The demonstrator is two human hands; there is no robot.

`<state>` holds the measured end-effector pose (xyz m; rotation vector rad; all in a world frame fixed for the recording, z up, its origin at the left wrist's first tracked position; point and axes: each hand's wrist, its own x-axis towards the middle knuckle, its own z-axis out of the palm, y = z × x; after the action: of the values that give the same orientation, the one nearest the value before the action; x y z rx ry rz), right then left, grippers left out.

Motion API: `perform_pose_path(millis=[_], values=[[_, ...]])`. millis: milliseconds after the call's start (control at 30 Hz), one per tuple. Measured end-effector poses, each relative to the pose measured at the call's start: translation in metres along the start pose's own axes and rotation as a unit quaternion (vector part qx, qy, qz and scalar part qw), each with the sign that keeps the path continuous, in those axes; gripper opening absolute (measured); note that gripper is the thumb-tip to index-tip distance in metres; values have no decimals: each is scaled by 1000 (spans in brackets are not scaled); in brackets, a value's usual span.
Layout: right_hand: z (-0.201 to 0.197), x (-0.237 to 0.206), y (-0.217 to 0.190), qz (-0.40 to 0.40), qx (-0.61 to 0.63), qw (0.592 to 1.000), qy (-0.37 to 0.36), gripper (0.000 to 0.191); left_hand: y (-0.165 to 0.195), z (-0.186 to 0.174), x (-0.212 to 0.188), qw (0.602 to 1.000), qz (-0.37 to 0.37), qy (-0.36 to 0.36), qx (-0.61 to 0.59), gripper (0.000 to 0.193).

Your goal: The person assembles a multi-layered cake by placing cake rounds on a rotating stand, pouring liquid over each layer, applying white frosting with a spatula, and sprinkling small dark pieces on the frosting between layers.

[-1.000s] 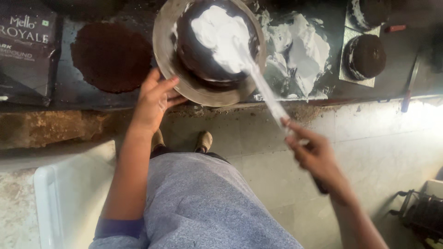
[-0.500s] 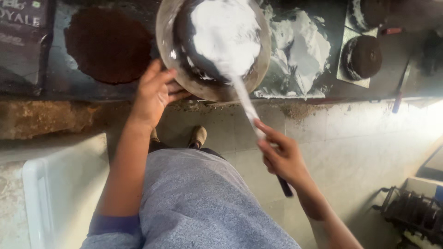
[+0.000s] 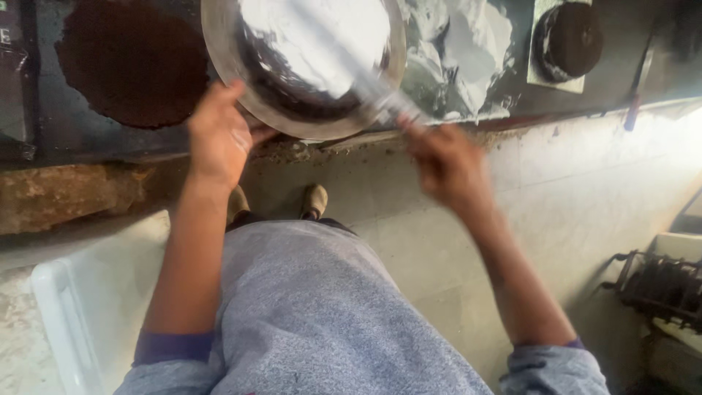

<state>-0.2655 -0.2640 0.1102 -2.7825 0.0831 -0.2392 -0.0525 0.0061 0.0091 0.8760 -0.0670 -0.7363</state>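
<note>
My right hand (image 3: 447, 162) is clamped on the palette knife (image 3: 365, 80); its blade runs up and left from my grip, flat across the iced cake (image 3: 314, 55), far of me; my left hand (image 3: 218, 135) pinches the turntable's (image 3: 219, 55) near-left rim.

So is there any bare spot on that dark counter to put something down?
Little. A dark strip lies between the bare chocolate cake layer and the turntable; another runs right of the small cake. Between turntable and small cake, smeared white cream covers the counter.
</note>
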Motion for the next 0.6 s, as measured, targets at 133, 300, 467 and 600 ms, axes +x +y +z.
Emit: perform_pose_path(millis=[133, 300, 467, 600], values=[[-4, -5, 1, 279, 213, 935, -55, 44, 11, -3, -5, 996, 60, 58, -35, 52], [9, -15, -15, 221, 305, 921, -103, 49, 2, -4, -11, 999, -24, 2, 32, 44], [-6, -2, -8, 77, 62, 995, 12, 42, 3, -2, -11, 996, -63, -43, 44, 42], [-6, -12, -20, 361, 303, 879, -71, 46, 12, -9, -14, 997, 49, 29, -48, 57]])
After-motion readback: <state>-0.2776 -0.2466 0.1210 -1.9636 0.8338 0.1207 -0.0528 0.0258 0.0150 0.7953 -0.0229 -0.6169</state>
